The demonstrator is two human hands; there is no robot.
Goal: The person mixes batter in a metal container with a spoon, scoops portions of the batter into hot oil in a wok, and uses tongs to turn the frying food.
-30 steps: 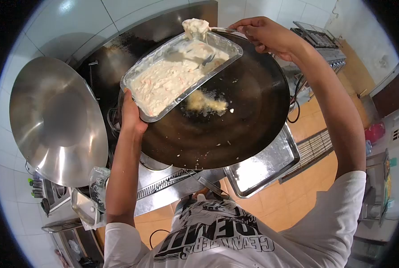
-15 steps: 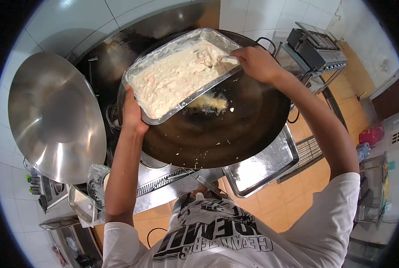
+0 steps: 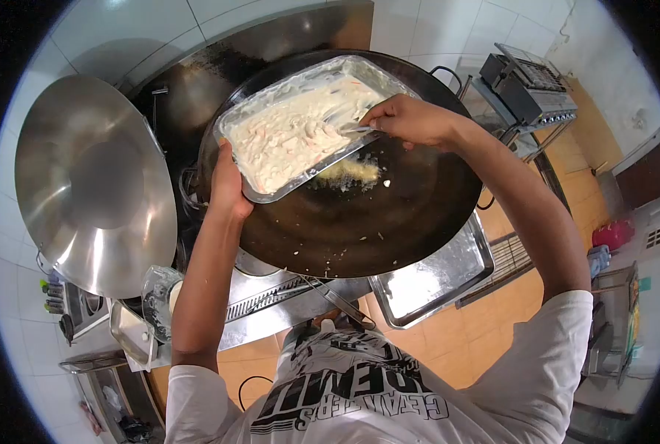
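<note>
My left hand (image 3: 230, 185) grips the near left corner of a rectangular metal tray (image 3: 330, 164), held tilted above a large dark wok (image 3: 418, 222). Thick cream-coloured batter (image 3: 285, 140) with orange bits fills much of the tray. In my right hand (image 3: 411, 122) is the handle of a spoon (image 3: 358, 129), closed between thumb and fingers; its head is sunk in the batter near the tray's right side. Below the tray, a pale yellow piece of batter (image 3: 352, 172) bubbles in the wok, with small crumbs scattered around it.
A big shiny metal wok (image 3: 56, 192) leans at the left. Beside my left forearm stands a clear bowl (image 3: 156, 300), near a small metal tray (image 3: 126, 333). An empty-looking metal tray (image 3: 433, 277) lies below the dark wok's right side. A grill appliance (image 3: 529, 89) stands at the back right.
My right hand has moved left and slightly down, drawing the spoon through the batter toward the tray's near edge. The tray has shifted a little right in view.
</note>
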